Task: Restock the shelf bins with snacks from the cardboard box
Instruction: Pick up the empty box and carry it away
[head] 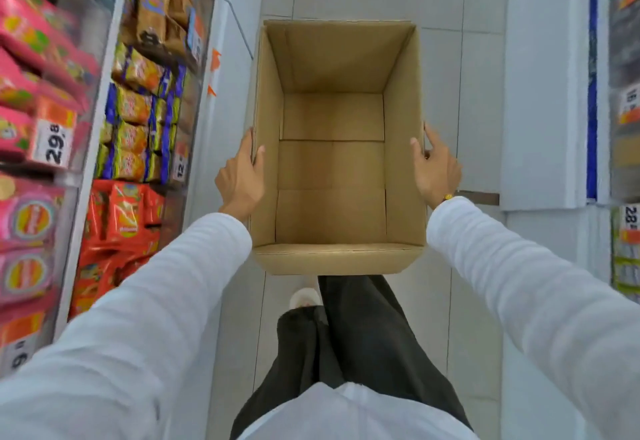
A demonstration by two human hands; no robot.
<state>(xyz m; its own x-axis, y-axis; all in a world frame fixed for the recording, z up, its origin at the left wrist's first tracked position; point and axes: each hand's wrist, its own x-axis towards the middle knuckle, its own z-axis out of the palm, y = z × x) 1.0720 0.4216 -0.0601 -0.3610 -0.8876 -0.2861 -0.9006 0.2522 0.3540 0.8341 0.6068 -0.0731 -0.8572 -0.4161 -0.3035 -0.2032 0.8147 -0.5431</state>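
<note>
Two hands hold an open brown cardboard box (pixel 332 148) at the centre of the view, above a pale tiled floor (pixel 450 6). The left hand (pixel 240 176), at nine o'clock of the box, grasps its left wall, thumb hooked over the rim and fingers on the outside. The right hand (pixel 437 167), at three o'clock, grasps the right wall the same way, thumb inside and fingers along the outer face. Both arms wear white long sleeves (pixel 156 318). The box's top flaps are folded out of the way and only its bare cardboard bottom shows inside.

At nine o'clock of the view stands a shelf of clear bins (pixel 104 128): pink snack packets (pixel 31 34) nearest the edge, brown packets (pixel 156 6) toward eleven o'clock, orange-and-blue packets (pixel 138 117) below them, and red packets (pixel 117 218) toward eight o'clock. White-and-orange price tags (pixel 52 134) hang on the bin fronts. At three o'clock a second shelf (pixel 623 93) is blurred. At six o'clock dark trousers (pixel 363 335) and a light shoe (pixel 304 297) show below the box.
</note>
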